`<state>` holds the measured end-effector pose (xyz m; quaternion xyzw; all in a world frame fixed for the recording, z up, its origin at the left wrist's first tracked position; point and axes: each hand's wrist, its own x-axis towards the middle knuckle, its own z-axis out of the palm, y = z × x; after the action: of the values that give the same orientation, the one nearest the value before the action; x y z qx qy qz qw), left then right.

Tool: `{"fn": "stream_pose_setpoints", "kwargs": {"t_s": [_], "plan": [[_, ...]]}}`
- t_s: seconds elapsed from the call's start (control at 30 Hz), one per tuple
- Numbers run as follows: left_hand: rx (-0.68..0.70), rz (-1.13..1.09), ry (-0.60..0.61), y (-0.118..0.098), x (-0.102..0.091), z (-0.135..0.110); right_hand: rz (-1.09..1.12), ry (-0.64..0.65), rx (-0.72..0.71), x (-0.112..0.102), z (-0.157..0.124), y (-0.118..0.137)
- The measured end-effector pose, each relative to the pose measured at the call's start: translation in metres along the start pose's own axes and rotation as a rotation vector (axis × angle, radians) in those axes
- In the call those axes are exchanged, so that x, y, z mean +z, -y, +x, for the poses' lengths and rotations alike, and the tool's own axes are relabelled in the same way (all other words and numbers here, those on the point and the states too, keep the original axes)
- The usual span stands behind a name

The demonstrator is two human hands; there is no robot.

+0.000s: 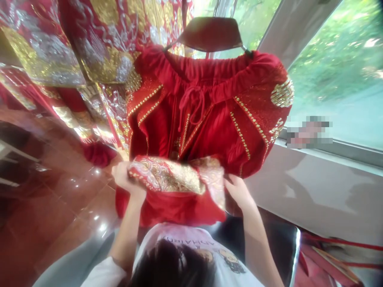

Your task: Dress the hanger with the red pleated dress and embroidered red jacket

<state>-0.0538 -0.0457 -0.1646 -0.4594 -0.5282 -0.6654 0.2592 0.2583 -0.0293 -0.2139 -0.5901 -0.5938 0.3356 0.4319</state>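
A red skirt (206, 131) with a gathered drawstring waist and lines of gold beads hangs in front of me from a hanger (211, 34). Below its waist, a gold-embroidered part of the red cloth (170, 175) is bunched up between my hands, slightly blurred. My left hand (125, 177) is closed around the left end of this cloth. At the right end, my right hand (237, 189) has its fingers bent against the edge, gripping it. The fingertips of both hands are partly hidden by the cloth.
More red, gold and silver embroidered garments (110, 44) hang at the left. A window (335, 79) with a sill is on the right, above a white wall (296, 183). Near my lap is a black seat (269, 239); the tiled floor (68, 215) is shiny.
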Motion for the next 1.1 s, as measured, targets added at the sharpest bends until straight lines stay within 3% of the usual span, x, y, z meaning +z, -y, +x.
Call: {"fn": "stream_pose_setpoints", "kwargs": {"t_s": [0.1,0.2,0.27,0.33,0.4,0.53,0.63,0.73,0.8,0.87,0.97,1.03,1.1], "plan": [[0.396,0.056,0.007,-0.020,-0.003,0.004,0.012,-0.013,-0.175,0.022,-0.012,0.048],[0.706,0.119,0.066,-0.039,-0.006,0.011,0.090,0.278,-0.470,0.058,-0.025,0.107],[0.759,0.155,0.045,-0.043,-0.011,0.021,0.163,0.432,-0.527,0.077,-0.023,0.138],[0.683,0.169,-0.005,-0.038,-0.021,0.030,0.215,0.464,-0.521,0.085,-0.011,0.160],[0.516,0.225,0.049,-0.026,-0.035,0.030,0.287,0.390,-0.516,0.082,0.005,0.175],[0.038,0.358,0.401,-0.002,-0.064,-0.012,0.552,0.163,-0.470,0.065,0.031,0.198],[-0.373,0.248,0.638,0.003,-0.076,-0.050,0.612,0.081,-0.437,0.062,0.038,0.209],[-0.631,0.178,0.716,0.007,-0.083,-0.049,0.558,0.045,-0.464,0.067,0.043,0.209],[-0.694,0.144,0.629,0.015,-0.089,-0.024,0.505,0.072,-0.471,0.072,0.047,0.205],[-0.758,0.044,0.460,0.019,-0.094,0.010,0.441,0.145,-0.460,0.077,0.051,0.202],[-0.764,-0.119,0.249,0.004,-0.093,0.048,0.416,0.220,-0.482,0.091,0.045,0.206],[-0.640,-0.156,0.359,-0.016,-0.081,0.054,0.454,0.270,-0.545,0.104,0.033,0.215],[-0.560,-0.093,0.587,-0.030,-0.064,0.048,0.448,0.367,-0.648,0.116,0.019,0.228]]}}
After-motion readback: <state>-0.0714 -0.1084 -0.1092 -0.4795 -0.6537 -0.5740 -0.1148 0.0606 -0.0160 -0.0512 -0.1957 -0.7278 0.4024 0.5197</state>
